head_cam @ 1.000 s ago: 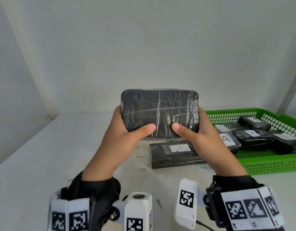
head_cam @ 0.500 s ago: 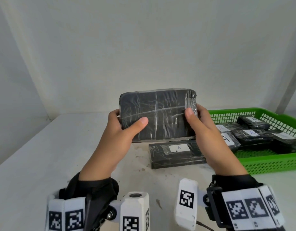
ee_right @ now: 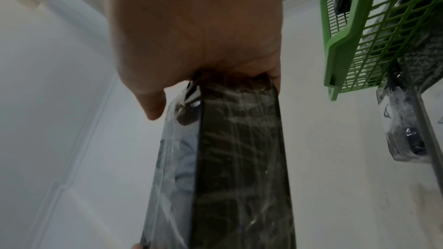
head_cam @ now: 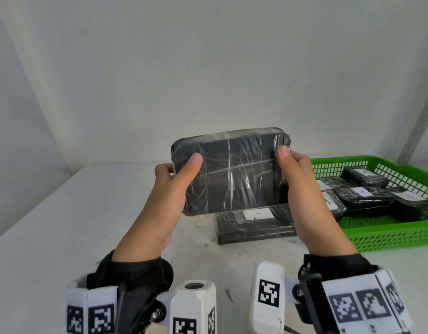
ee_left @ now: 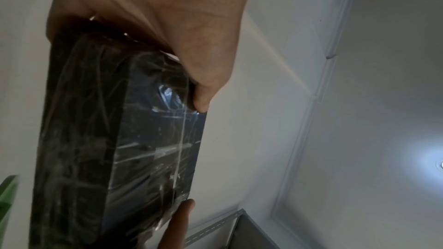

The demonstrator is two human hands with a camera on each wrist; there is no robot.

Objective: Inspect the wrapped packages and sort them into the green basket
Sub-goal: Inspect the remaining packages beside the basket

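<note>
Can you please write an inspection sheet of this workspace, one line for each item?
Surface: white table, with brown stains near its front middle.
Job's things: one wrapped package held up above the table, no label visible on the side facing the head camera; a second package with a white label marked A lies flat on the table; green basket at the right holds several labelled packages.
Clutter: nothing seen.
Hands: left hand and right hand grip the two ends of the raised package, thumbs on the near face.
Cables: a thin dark one at the bottom edge, near the right wrist.
Surroundings: plain white walls.
</note>
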